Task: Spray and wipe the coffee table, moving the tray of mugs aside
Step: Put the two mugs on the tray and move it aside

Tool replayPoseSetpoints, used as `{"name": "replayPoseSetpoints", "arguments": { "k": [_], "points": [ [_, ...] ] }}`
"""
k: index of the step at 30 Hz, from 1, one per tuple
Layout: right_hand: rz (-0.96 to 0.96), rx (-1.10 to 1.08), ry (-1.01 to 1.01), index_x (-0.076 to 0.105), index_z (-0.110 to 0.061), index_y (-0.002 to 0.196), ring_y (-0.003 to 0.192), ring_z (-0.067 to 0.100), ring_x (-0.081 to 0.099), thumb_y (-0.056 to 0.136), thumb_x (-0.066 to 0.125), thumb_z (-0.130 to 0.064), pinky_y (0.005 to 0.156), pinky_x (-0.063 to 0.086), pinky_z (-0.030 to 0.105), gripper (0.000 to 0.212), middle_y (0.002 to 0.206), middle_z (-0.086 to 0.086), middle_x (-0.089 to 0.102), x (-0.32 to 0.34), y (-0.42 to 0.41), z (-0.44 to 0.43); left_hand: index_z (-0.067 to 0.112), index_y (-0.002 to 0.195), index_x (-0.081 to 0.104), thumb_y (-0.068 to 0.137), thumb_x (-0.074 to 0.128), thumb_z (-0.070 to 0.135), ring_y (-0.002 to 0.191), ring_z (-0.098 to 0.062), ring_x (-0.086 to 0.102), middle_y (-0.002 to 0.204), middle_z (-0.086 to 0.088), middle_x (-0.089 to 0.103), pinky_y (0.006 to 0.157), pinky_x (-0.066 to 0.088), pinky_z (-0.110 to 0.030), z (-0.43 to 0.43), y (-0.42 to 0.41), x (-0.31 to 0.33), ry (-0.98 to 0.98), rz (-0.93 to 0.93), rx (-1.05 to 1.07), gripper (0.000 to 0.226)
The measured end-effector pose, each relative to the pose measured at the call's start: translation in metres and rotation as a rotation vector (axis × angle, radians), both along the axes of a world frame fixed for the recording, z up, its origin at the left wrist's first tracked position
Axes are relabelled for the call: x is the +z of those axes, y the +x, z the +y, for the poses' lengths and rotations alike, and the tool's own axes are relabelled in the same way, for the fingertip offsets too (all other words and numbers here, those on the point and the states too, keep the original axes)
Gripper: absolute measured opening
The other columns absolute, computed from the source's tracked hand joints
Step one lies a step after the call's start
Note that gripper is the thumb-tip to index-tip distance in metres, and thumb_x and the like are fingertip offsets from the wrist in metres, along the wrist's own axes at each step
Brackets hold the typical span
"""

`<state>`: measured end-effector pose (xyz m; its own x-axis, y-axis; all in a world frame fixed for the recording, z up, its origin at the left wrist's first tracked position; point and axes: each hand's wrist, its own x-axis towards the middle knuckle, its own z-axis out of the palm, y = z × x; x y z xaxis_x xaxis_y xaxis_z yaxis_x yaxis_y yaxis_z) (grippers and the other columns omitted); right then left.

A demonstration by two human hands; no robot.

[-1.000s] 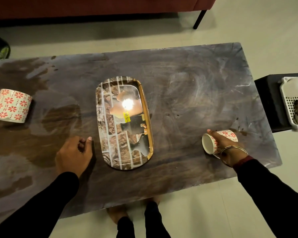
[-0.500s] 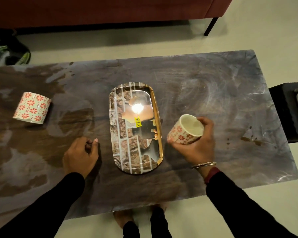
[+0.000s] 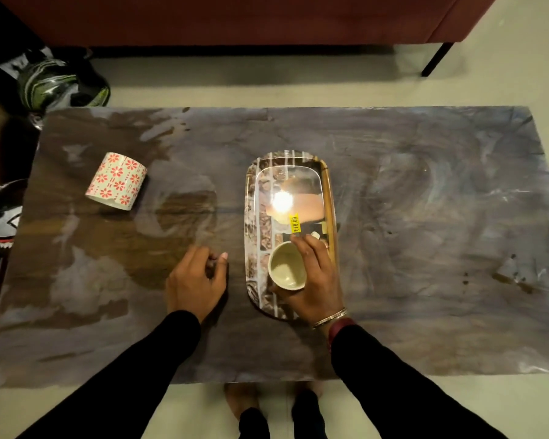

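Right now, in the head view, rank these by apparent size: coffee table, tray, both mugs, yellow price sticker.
1. Coffee table
2. Tray
3. Lying mug and held mug, gripped by the right hand: they look alike but are seen at different angles, so unranked
4. Price sticker

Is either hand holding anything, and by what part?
The right hand grips an upright mug round its side, over the tray. The curled left hand seems empty.
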<state>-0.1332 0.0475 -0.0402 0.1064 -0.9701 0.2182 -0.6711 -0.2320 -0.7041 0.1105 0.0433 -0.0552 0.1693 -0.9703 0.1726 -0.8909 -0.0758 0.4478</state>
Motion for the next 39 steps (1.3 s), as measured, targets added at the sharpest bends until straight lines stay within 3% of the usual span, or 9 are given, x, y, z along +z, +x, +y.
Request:
{"name": "replayPoseSetpoints", "arguments": {
  "k": [6, 9, 12, 17, 22, 25, 32, 35, 39],
  "points": [
    [0.038, -0.057, 0.006, 0.051, -0.011, 0.142, 0.13, 0.024, 0.048, 0.062, 0.097, -0.038, 0.116, 0.03, 0.017, 0.096, 0.14, 0.005, 0.048, -0.009, 0.004, 0.007, 0.027, 0.079, 0.049, 0.095, 0.059, 0.045, 0.063, -0.016, 0.052, 0.076, 0.008, 0.05, 0.056, 0.044, -0.032, 0.003, 0.013, -0.001, 0.008, 0.031, 0.003, 0.027],
    [0.099, -0.054, -0.032, 0.056, -0.007, 0.142, 0.129, 0.029, 0.049, 0.058, 0.094, -0.059, 0.11, 0.043, 0.049, 0.107, 0.139, 0.01, 0.052, 0.005, 0.002, 0.009, 0.027, 0.079, 0.05, 0.094, 0.06, 0.046, 0.064, -0.015, 0.052, 0.077, 0.009, 0.05, 0.055, 0.044, -0.032, 0.002, 0.023, 0.0, 0.006, 0.012, 0.027, 0.026],
    [0.207, -0.126, -0.184, 0.063, -0.001, 0.134, 0.124, 0.041, 0.055, 0.061, 0.073, -0.086, 0.105, 0.04, 0.055, 0.112, 0.138, 0.017, 0.058, 0.03, 0.003, 0.009, 0.026, 0.08, 0.052, 0.092, 0.063, 0.047, 0.065, -0.015, 0.053, 0.078, 0.008, 0.051, 0.056, 0.044, -0.031, -0.003, 0.031, 0.002, -0.004, 0.029, 0.088, 0.026],
    [0.002, -0.139, -0.429, 0.067, -0.007, 0.098, 0.094, 0.029, 0.061, 0.081, 0.084, -0.05, 0.082, 0.049, 0.042, 0.049, 0.103, 0.011, 0.064, 0.081, 0.069, -0.037, 0.024, 0.082, 0.056, 0.088, 0.07, 0.041, 0.065, -0.017, 0.056, 0.08, 0.008, 0.054, 0.058, 0.047, -0.032, -0.015, 0.051, 0.009, 0.005, 0.098, 0.157, 0.022],
    [-0.411, -0.198, 0.308, 0.058, -0.024, 0.088, 0.071, 0.011, 0.059, 0.072, 0.081, -0.065, 0.066, 0.053, 0.034, 0.05, 0.079, -0.007, 0.062, 0.081, 0.203, -0.114, 0.014, 0.081, 0.058, 0.084, 0.074, 0.031, 0.07, -0.029, 0.06, 0.08, -0.005, 0.058, 0.059, 0.048, -0.039, -0.014, 0.067, 0.015, -0.004, 0.098, 0.16, 0.023],
    [-0.309, -0.08, 0.774, 0.058, -0.014, 0.117, 0.1, 0.02, 0.067, 0.064, 0.084, -0.07, 0.078, 0.052, 0.031, 0.082, 0.111, 0.002, 0.071, 0.05, 0.261, -0.157, 0.014, 0.083, 0.06, 0.084, 0.073, 0.032, 0.07, -0.026, 0.06, 0.084, -0.003, 0.057, 0.062, 0.053, -0.043, -0.012, 0.078, 0.014, 0.046, 0.159, 0.242, 0.023],
    [-0.288, -0.094, 0.84, 0.061, -0.016, 0.13, 0.1, 0.017, 0.062, 0.055, 0.079, -0.083, 0.07, 0.048, 0.019, 0.102, 0.122, -0.001, 0.065, 0.018, 0.346, -0.208, 0.025, 0.091, 0.057, 0.089, 0.061, 0.042, 0.072, -0.009, 0.053, 0.088, 0.008, 0.053, 0.064, 0.054, -0.032, -0.012, 0.106, -0.007, 0.068, 0.167, 0.199, 0.018],
    [-0.288, -0.131, 0.841, 0.063, -0.018, 0.127, 0.104, 0.018, 0.066, 0.048, 0.083, -0.073, 0.083, 0.059, 0.029, 0.098, 0.12, -0.001, 0.066, 0.008, 0.354, -0.218, 0.03, 0.092, 0.055, 0.089, 0.057, 0.048, 0.073, -0.004, 0.052, 0.089, 0.011, 0.052, 0.065, 0.054, -0.028, -0.018, 0.113, -0.012, 0.058, 0.158, 0.199, 0.019],
    [-0.426, -0.189, 0.907, 0.068, -0.02, 0.105, 0.075, 0.01, 0.069, 0.033, 0.084, -0.067, 0.054, 0.057, 0.026, 0.088, 0.089, -0.01, 0.072, 0.008, 0.339, -0.219, 0.03, 0.097, 0.057, 0.086, 0.065, 0.055, 0.075, -0.007, 0.055, 0.094, 0.012, 0.051, 0.063, 0.056, -0.036, -0.03, 0.116, -0.011, 0.036, 0.191, 0.216, 0.029]
  ]
}}
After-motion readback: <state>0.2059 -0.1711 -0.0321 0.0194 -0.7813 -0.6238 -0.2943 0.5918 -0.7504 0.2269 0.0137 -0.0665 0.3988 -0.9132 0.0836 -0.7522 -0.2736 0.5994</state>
